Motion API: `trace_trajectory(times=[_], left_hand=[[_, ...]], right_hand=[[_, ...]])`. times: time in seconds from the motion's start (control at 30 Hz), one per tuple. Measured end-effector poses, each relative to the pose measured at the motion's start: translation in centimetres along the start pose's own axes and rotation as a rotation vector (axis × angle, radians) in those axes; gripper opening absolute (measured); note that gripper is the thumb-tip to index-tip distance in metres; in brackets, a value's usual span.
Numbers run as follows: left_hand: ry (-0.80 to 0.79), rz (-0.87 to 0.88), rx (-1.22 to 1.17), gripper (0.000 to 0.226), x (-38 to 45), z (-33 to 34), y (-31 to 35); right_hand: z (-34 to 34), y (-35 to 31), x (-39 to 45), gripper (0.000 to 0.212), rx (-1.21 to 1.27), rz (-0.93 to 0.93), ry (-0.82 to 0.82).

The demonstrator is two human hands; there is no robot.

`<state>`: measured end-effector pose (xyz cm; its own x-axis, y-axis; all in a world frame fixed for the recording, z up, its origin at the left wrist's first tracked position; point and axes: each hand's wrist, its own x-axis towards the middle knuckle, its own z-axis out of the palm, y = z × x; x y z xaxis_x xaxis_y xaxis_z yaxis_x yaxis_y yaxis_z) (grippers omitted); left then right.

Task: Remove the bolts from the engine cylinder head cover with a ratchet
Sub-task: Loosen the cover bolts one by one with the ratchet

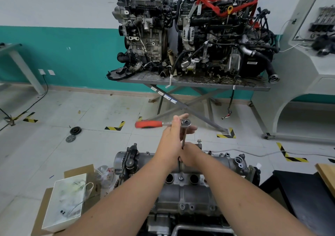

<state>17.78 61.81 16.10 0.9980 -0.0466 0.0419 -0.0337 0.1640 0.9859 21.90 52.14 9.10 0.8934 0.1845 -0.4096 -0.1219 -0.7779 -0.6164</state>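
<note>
The grey cylinder head cover (pixel 188 194) lies lengthwise below me, with two round plug wells and several bolts (pixel 180 178) along its middle and edges. A ratchet (pixel 185 122) with a red handle (pixel 148 124) pointing left stands on a long extension bar (pixel 184 138) that runs down to the cover's far side. My left hand (pixel 174 136) holds the ratchet at its head, fingers wrapped around it. My right hand (pixel 190 154) grips the lower end of the extension bar, hiding the socket and the bolt under it.
A white box (pixel 63 201) with small parts sits on cardboard at the lower left. Two complete engines stand on a metal scissor table (pixel 195 83) ahead. A dark bench (pixel 306 190) and a wooden board (pixel 328 174) are at the right. Pulleys (pixel 75 131) lie on the floor.
</note>
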Motion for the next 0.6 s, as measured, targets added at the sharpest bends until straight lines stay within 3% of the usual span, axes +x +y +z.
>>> trace_trajectory(times=[0.1, 0.2, 0.33, 0.6], left_hand=[[-0.004, -0.073, -0.122, 0.038, 0.9, -0.6, 0.4], [-0.134, -0.17, -0.103, 0.027, 1.5, -2.1, 1.8], [-0.249, -0.248, 0.075, 0.024, 2.5, -3.3, 3.8], [-0.358, -0.226, 0.421, 0.031, 3.7, -2.1, 5.3]], right_hand=[[-0.3, -0.1, -0.5, 0.026, 0.092, -0.014, 0.017], [-0.3, -0.1, -0.8, 0.026, 0.12, -0.002, -0.004], [-0.2, -0.2, -0.8, 0.024, 0.144, 0.004, 0.003], [0.0, 0.0, -0.7, 0.024, 0.13, 0.004, 0.002]])
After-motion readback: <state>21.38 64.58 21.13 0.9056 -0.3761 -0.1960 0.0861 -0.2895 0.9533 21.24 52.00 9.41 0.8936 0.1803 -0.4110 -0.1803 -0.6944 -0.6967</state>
